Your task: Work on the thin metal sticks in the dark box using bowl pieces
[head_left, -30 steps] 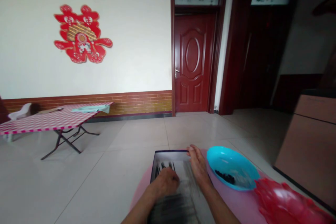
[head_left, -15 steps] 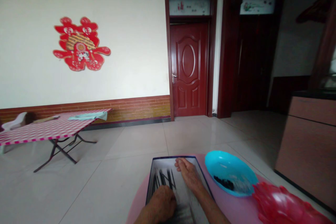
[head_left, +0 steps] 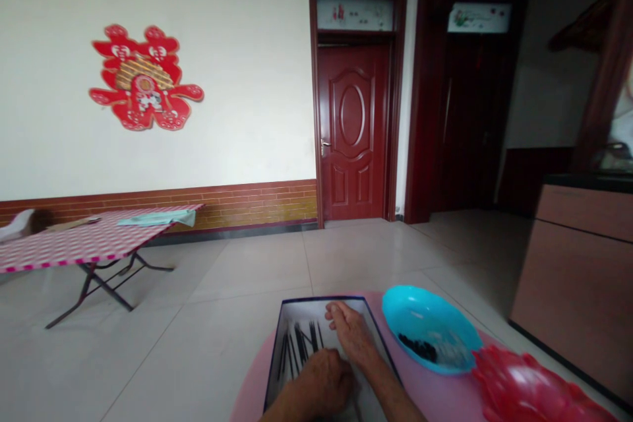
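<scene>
A shallow box (head_left: 278, 343) with a dark blue rim and pale inside stands on a round pink table (head_left: 420, 388). Thin black sticks (head_left: 301, 343) lie in its left part. My left hand (head_left: 324, 379) is over the box's near part, fingers curled down; whatever they hold is hidden. Beyond it and to the right, my right hand (head_left: 350, 333) is also over the box, its fingers bent together, with their grip hidden. A blue bowl (head_left: 420, 306) to the right holds small black pieces (head_left: 420, 347) and clear pieces (head_left: 452, 354).
A shiny red scalloped object (head_left: 534, 386) sits at the pink table's right. At the far left is a folding table with a checked cover (head_left: 99, 237) and a pale green cloth (head_left: 158, 217). A pinkish cabinet (head_left: 573, 283) stands at the right.
My left hand has moved a little to the right within the box, showing more of the black sticks. My right hand stays near the same part of the box. The camera view has shifted slightly.
</scene>
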Tool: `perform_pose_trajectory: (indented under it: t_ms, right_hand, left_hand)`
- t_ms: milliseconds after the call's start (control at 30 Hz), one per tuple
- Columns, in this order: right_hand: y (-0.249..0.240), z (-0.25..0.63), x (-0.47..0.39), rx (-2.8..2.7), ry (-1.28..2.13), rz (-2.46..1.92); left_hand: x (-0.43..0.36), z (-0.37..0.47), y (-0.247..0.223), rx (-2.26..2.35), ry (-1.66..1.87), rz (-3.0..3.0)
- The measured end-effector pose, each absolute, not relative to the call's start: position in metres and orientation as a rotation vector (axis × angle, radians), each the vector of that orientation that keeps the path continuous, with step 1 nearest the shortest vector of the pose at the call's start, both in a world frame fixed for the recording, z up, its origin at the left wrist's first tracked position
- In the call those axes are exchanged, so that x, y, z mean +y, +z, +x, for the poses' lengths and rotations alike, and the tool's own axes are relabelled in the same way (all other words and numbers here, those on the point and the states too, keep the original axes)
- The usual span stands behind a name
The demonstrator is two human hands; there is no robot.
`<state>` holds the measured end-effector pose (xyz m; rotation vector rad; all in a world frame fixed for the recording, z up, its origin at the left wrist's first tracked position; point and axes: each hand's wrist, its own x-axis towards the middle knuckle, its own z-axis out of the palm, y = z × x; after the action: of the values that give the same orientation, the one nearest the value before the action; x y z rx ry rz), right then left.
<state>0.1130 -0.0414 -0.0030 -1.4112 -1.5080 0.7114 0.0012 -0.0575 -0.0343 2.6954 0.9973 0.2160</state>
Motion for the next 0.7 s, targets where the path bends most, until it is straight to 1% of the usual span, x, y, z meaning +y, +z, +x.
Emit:
perform_pose_trajectory:
  t_ms: [133, 233, 400, 567, 700]
  right_hand:
    - [0.001, 0.113, -0.042, -1.508, 0.748, -1.406]
    - [-0.001, 0.114, -0.04, -1.506, 0.74, -1.419]
    - [-0.014, 0.119, -0.03, -1.466, 0.651, -1.465]
    - [-0.024, 0.129, -0.022, -1.458, 0.466, -1.537]
    - [-0.025, 0.144, -0.02, -1.364, 0.413, -1.537]
  left_hand:
    - [-0.06, 0.0, -0.041, 1.063, 0.149, 2.893]
    - [-0.066, 0.001, -0.038, 1.109, 0.111, 2.888]
    - [-0.059, 0.0, -0.011, 1.208, 0.197, 2.68]
    - [-0.017, -0.006, 0.018, 1.67, 0.341, 2.4]
    - [-0.005, -0.003, 0.011, 1.869, 0.457, 2.254]
